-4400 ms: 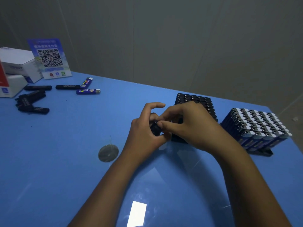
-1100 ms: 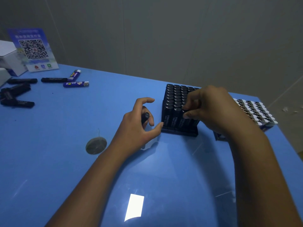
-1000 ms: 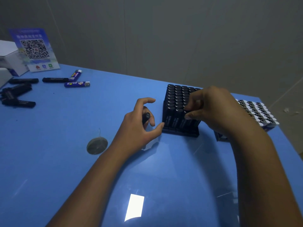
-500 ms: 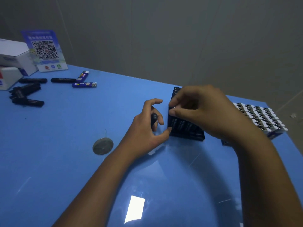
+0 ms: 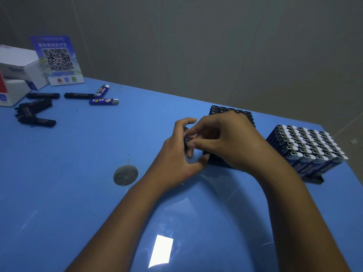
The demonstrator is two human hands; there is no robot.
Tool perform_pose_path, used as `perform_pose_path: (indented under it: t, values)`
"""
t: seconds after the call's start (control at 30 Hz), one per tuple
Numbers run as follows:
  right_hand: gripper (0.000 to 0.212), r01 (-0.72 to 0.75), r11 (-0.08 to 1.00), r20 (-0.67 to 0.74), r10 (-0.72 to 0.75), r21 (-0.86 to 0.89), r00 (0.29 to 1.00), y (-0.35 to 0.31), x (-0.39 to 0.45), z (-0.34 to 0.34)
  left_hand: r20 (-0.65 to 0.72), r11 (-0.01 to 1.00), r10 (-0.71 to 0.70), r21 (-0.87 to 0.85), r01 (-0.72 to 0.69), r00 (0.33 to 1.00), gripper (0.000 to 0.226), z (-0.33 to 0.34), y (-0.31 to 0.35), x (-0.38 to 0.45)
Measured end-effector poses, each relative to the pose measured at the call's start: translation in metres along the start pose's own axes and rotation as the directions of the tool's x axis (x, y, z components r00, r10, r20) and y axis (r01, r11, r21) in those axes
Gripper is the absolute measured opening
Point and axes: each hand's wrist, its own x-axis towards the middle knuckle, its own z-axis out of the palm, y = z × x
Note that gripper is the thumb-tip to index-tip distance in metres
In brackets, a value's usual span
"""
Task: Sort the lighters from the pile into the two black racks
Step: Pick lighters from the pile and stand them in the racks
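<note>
Lighters: one black lighter [image 5: 187, 142] held between both hands at table centre, just left of the near black rack [image 5: 220, 162].

Left hand [image 5: 176, 160] curls round the black lighter, thumb touching the rack's base; right hand [image 5: 229, 142] pinches the lighter's top end with thumb and forefinger, covering most of the rack of black lighters [image 5: 229, 110]. Second rack [image 5: 314, 178], well right, packed with blue lighters [image 5: 308, 148], silver caps up. Loose pile of black lighters [image 5: 33, 114] far left on the blue table [image 5: 68, 183], two blue loose lighters [image 5: 104, 101] near it. QR sign [image 5: 57, 59], white boxes [image 5: 17, 65] behind. Round metal disc [image 5: 125, 175] left of the left wrist.
</note>
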Motion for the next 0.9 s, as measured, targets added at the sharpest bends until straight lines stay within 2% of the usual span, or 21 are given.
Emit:
perform_pose_path:
  t: [0.23, 0.37, 0.43, 0.53, 0.63, 0.77, 0.83, 0.9]
  values:
    - [0.01, -0.018, 1.0, 0.014, 0.018, -0.009, 1.0, 0.002, -0.002, 0.0, 0.008, 1.0, 0.006, -0.018, -0.006, 1.0, 0.072, 0.0, -0.001, 0.0]
    - [0.013, -0.073, 0.995, -0.097, 0.08, 0.071, 0.992, 0.007, -0.004, -0.009, -0.027, 0.999, -0.028, 0.044, 0.029, 0.999, 0.073, -0.006, -0.007, 0.001]
    - [0.015, -0.096, 0.991, -0.16, 0.111, 0.099, 0.981, 0.01, -0.006, -0.016, -0.059, 0.985, -0.028, 0.166, 0.038, 0.998, 0.072, -0.011, -0.013, 0.0]
    - [0.013, -0.135, 0.975, -0.243, 0.176, 0.178, 0.954, 0.015, -0.008, -0.023, -0.082, 0.858, 0.027, 0.514, 0.019, 0.996, 0.075, -0.013, -0.019, -0.001]
    - [0.014, -0.148, 0.943, -0.284, 0.235, 0.297, 0.93, 0.019, -0.007, -0.024, -0.052, 0.704, 0.042, 0.711, 0.008, 0.998, 0.085, -0.007, -0.02, -0.002]
    - [0.011, -0.126, 0.861, -0.242, 0.275, 0.492, 0.93, 0.021, -0.006, -0.024, -0.064, 0.622, 0.042, 0.783, 0.024, 0.997, 0.089, -0.006, -0.022, -0.001]
    - [0.022, -0.104, 0.838, -0.218, 0.257, 0.535, 0.941, 0.022, -0.007, -0.025, -0.067, 0.607, 0.022, 0.794, 0.04, 0.998, 0.09, -0.006, -0.023, -0.001]
    - [0.041, -0.083, 0.861, -0.214, 0.216, 0.501, 0.953, 0.023, -0.009, -0.027, -0.068, 0.607, 0.003, 0.793, 0.052, 0.998, 0.091, -0.005, -0.026, -0.002]
